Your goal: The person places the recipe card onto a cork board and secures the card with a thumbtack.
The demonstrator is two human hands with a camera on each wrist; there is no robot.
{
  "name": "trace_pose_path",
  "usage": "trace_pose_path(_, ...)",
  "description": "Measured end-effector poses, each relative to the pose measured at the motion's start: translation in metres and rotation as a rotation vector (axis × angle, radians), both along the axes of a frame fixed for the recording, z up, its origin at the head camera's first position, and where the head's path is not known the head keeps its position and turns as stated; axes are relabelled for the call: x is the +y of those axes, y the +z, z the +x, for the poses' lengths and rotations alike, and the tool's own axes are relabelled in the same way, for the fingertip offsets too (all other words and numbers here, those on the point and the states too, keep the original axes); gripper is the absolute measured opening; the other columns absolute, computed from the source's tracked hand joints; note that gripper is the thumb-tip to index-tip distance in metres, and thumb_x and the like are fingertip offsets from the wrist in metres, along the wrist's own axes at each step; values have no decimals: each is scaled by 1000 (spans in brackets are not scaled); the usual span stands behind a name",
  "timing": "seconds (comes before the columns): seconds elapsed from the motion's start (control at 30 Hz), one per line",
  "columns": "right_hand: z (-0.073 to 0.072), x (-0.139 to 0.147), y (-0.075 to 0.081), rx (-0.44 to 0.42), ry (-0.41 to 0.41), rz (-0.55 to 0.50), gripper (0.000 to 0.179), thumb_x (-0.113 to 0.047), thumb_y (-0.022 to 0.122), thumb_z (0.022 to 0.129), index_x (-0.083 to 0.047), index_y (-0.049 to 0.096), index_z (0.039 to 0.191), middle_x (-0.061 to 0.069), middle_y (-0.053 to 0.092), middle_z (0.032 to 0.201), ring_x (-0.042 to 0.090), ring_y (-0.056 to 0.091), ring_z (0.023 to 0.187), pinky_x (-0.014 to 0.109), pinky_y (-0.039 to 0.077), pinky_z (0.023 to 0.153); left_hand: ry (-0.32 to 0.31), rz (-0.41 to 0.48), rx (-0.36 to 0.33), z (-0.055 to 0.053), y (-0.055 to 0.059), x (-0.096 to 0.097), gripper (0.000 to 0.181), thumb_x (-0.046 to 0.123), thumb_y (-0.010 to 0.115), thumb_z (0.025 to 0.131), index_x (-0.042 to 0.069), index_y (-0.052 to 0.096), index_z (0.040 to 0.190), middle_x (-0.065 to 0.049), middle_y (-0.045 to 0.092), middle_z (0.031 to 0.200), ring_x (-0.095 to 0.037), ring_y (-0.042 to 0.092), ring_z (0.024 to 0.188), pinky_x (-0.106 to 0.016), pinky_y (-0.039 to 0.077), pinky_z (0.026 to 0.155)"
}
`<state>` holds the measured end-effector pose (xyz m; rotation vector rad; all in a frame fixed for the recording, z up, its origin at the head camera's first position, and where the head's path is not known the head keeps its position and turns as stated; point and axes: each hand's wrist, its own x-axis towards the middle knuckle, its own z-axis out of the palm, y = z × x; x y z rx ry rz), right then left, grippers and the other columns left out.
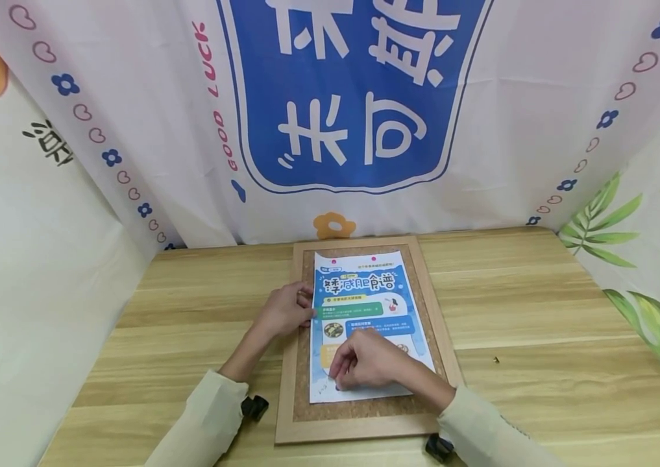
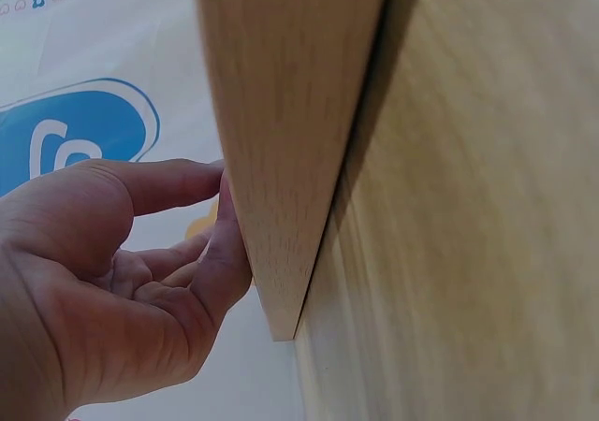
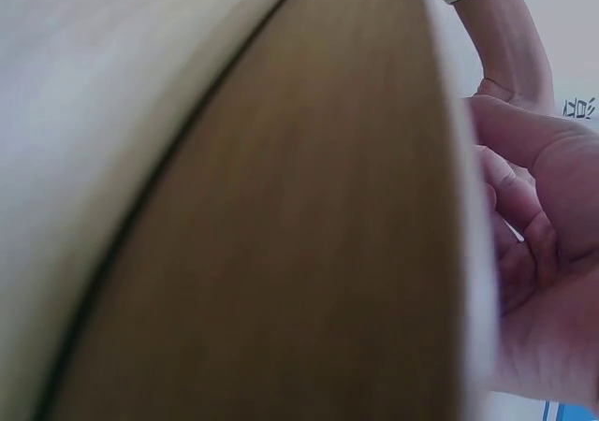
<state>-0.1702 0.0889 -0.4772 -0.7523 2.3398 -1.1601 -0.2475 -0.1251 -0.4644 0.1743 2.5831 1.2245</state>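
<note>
A printed poster [image 1: 365,318] in blue and white lies on a cork board [image 1: 353,410], with two small pink pushpins [image 1: 333,261] along its top edge. My left hand [image 1: 287,310] rests at the board's left side, fingertips right at the poster's left edge. Seen from the left wrist, the loosely bent fingers and thumb of that hand [image 2: 140,262] reach over the wooden frame [image 2: 281,140]. My right hand [image 1: 367,360] is over the poster's lower left part, fingers curled down and thumb near the index finger. I cannot tell whether something small is between those fingertips.
The board lies on a wood-grain table [image 1: 201,324]. A tiny brass-coloured piece [image 1: 496,359] lies to the board's right. Behind the table hangs a printed white cloth [image 1: 499,149] with a blue sign, and more printed cloth [image 1: 657,214] hangs at the right side.
</note>
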Motion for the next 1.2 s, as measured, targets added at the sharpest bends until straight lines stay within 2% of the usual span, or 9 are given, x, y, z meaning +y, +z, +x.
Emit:
trace_pose_path(0.17, 1, -1, 3, -7, 4, 3, 13, 1, 84, 83, -12, 83, 84, -8, 75, 72, 0, 66, 64, 17, 56, 61, 5, 3, -16, 0, 0, -1, 38, 1, 74, 97, -1, 64, 133, -16, 75, 103, -19, 73, 78, -29, 66, 68)
trace_pose_path(0.7, 6, 3, 10, -2, 33, 8, 13, 3, 81, 86, -10, 82, 90, -6, 76, 78, 0, 65, 70, 16, 58, 67, -1, 22, 3, -1, -2, -2, 38, -2, 74, 96, -3, 65, 132, -16, 75, 99, -18, 73, 75, -29, 66, 66)
trace_pose_path(1.03, 8, 19, 9, -15, 47, -10, 16, 6, 78, 86, -8, 80, 95, -4, 76, 84, 0, 65, 75, 17, 59, 71, 3, 6, 4, 1, -1, -1, 38, 0, 75, 96, -2, 65, 133, -15, 74, 100, -18, 72, 76, -27, 66, 66)
trace_pose_path(1.2, 9, 30, 10, 5, 48, -25, 15, 3, 79, 87, -7, 80, 98, -1, 77, 85, -2, 65, 76, 17, 59, 72, 3, 9, 6, 0, -2, -1, 38, 0, 75, 96, -2, 65, 133, -15, 74, 100, -18, 73, 76, -27, 66, 65)
